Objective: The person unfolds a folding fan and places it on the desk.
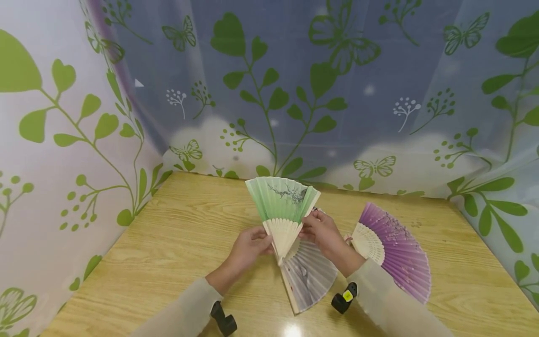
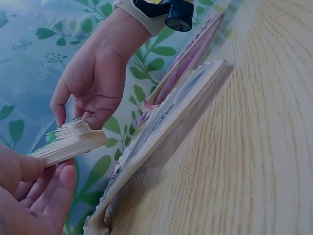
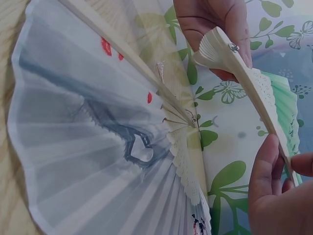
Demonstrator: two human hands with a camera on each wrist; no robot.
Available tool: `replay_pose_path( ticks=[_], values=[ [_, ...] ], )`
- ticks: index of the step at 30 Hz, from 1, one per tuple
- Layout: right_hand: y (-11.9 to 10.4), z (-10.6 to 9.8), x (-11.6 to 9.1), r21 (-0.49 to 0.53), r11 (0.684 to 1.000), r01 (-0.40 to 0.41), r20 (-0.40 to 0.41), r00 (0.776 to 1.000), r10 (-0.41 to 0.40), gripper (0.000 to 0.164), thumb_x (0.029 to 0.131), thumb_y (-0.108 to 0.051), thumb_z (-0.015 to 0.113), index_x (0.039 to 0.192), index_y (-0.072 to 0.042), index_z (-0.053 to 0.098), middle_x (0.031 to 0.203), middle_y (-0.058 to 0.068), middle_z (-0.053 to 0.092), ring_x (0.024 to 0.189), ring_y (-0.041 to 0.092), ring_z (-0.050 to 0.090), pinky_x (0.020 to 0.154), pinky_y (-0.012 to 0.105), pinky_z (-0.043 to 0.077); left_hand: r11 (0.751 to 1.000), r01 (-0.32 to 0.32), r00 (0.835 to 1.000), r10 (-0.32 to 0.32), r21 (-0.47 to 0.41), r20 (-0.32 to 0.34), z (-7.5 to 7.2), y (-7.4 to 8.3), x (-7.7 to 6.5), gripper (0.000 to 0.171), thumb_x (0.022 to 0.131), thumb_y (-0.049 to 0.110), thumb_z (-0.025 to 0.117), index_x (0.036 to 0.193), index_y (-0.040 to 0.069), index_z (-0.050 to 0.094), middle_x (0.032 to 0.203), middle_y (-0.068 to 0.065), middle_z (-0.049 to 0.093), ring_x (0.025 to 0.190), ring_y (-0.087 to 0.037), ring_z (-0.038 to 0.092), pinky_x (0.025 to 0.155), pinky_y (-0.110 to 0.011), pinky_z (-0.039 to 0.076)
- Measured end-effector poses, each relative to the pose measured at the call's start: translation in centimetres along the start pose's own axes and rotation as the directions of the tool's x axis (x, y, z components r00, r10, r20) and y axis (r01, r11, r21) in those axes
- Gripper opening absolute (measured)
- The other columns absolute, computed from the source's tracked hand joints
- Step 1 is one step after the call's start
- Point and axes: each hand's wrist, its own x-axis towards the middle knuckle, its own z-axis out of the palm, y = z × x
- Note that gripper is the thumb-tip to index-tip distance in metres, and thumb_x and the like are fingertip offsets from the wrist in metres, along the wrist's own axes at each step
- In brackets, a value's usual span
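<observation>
A partly spread folding fan (image 1: 275,199) with green cloth, a dark branch print and pale ribs is held up over the table, its pivot end pointing down. My left hand (image 1: 251,245) pinches the fan's left edge at the ribs, thumb in front. At the right edge, my right hand (image 1: 325,234) grips the outer rib between thumb and fingers; the right wrist view shows this rib (image 3: 261,107) from the side. Below and behind lies a spread grey-white folding fan (image 1: 311,276) with red marks (image 3: 106,46), partly covered by the green fan in the head view.
A spread purple folding fan (image 1: 404,252) with a blossom print lies on the wooden table (image 1: 189,224), right of my right forearm, which overlaps its lower part. Curtains (image 1: 290,93) printed with leaves and butterflies close off the back and both sides.
</observation>
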Motion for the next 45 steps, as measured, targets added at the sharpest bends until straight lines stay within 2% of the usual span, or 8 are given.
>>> replay_pose_path(
  ticks=[5, 12, 19, 23, 27, 35, 40, 45],
  values=[
    [-0.1, 0.3, 0.1, 0.020, 1.000, 0.009, -0.034, 0.999, -0.009, 0.011, 0.094, -0.001, 0.050, 0.095, -0.005, 0.040, 0.072, 0.004, 0.057, 0.064, 0.011, 0.061, 0.061, 0.022, 0.055, 0.999, -0.011, 1.000, 0.010, -0.034, -0.018, -0.1, 0.1, 0.1, 0.025, 0.096, -0.001, 0.055, 0.116, -0.017, 0.056, 0.094, -0.015, 0.061, 0.076, -0.012, 0.066, 0.082, -0.041, 0.057],
    [0.1, 0.8, 0.1, 0.024, 0.996, 0.082, -0.119, 0.990, -0.078, 0.041, 0.091, 0.005, 0.055, 0.118, -0.006, 0.026, 0.067, 0.006, 0.060, 0.056, 0.014, 0.064, 0.059, 0.026, 0.057, 0.998, -0.013, 0.999, 0.010, -0.067, -0.052, -0.2, 0.2, 0.2, 0.027, 0.097, -0.002, 0.055, 0.119, -0.017, 0.054, 0.097, -0.015, 0.059, 0.077, -0.013, 0.064, 0.079, -0.034, 0.058],
    [0.0, 0.5, -0.3, -0.144, 0.981, 0.129, -0.036, 0.990, -0.135, 0.022, 0.096, 0.005, 0.046, 0.118, 0.005, 0.049, 0.072, 0.006, 0.061, 0.063, 0.014, 0.065, 0.066, 0.031, 0.058, 0.999, 0.007, 0.995, -0.012, -0.050, -0.099, -0.9, 0.1, 0.3, 0.031, 0.099, 0.003, 0.052, 0.126, -0.014, 0.052, 0.108, -0.022, 0.058, 0.084, -0.017, 0.065, 0.082, -0.032, 0.057],
    [-0.1, 0.3, -0.5, -0.297, 0.940, 0.168, 0.013, 0.985, -0.172, 0.023, 0.091, 0.006, 0.050, 0.114, 0.005, 0.055, 0.079, 0.010, 0.065, 0.072, 0.020, 0.068, 0.072, 0.037, 0.059, 0.998, 0.021, 0.993, -0.028, -0.060, -0.117, -1.3, 0.2, 0.3, 0.031, 0.100, 0.004, 0.051, 0.127, -0.012, 0.052, 0.113, -0.023, 0.057, 0.086, -0.018, 0.065, 0.082, -0.032, 0.057],
    [-0.3, 0.2, -0.7, -0.494, 0.832, 0.255, 0.051, 0.963, -0.265, 0.022, 0.086, 0.003, 0.064, 0.108, 0.002, 0.059, 0.083, 0.012, 0.068, 0.076, 0.025, 0.068, 0.069, 0.036, 0.059, 0.997, 0.011, 0.991, -0.021, -0.080, -0.132, -1.7, 0.5, 0.4, 0.032, 0.101, 0.003, 0.049, 0.129, -0.012, 0.050, 0.113, -0.023, 0.056, 0.086, -0.017, 0.064, 0.082, -0.031, 0.056],
    [-0.6, 0.3, -1.3, -0.796, 0.488, 0.358, 0.130, 0.889, -0.439, 0.014, 0.086, -0.012, 0.074, 0.097, -0.008, 0.065, 0.075, 0.000, 0.070, 0.064, 0.013, 0.062, 0.059, 0.029, 0.050, 0.995, 0.020, 0.981, -0.040, -0.102, -0.189, -2.9, 0.7, 0.8, 0.029, 0.101, 0.001, 0.048, 0.126, -0.012, 0.051, 0.104, -0.018, 0.058, 0.083, -0.014, 0.064, 0.077, -0.024, 0.057],
    [-0.8, 0.5, -1.5, -0.885, 0.239, 0.400, 0.208, 0.799, -0.564, 0.014, 0.082, -0.018, 0.078, 0.091, -0.011, 0.070, 0.076, -0.002, 0.061, 0.067, 0.012, 0.055, 0.061, 0.032, 0.047, 0.992, 0.009, 0.977, -0.035, -0.126, -0.209, -3.4, 0.5, 1.2, 0.030, 0.100, 0.000, 0.048, 0.128, -0.013, 0.049, 0.105, -0.019, 0.059, 0.082, -0.015, 0.065, 0.078, -0.026, 0.057],
    [-0.8, 0.6, -1.7, -0.892, 0.079, 0.444, 0.287, 0.694, -0.660, 0.014, 0.078, -0.017, 0.082, 0.086, -0.012, 0.072, 0.091, 0.006, 0.058, 0.085, 0.023, 0.053, 0.073, 0.039, 0.046, 0.990, 0.016, 0.973, -0.046, -0.137, -0.224, -3.6, 0.3, 1.5, 0.030, 0.100, 0.000, 0.048, 0.128, -0.013, 0.049, 0.104, -0.017, 0.059, 0.081, -0.014, 0.065, 0.080, -0.029, 0.057]
  ],
)
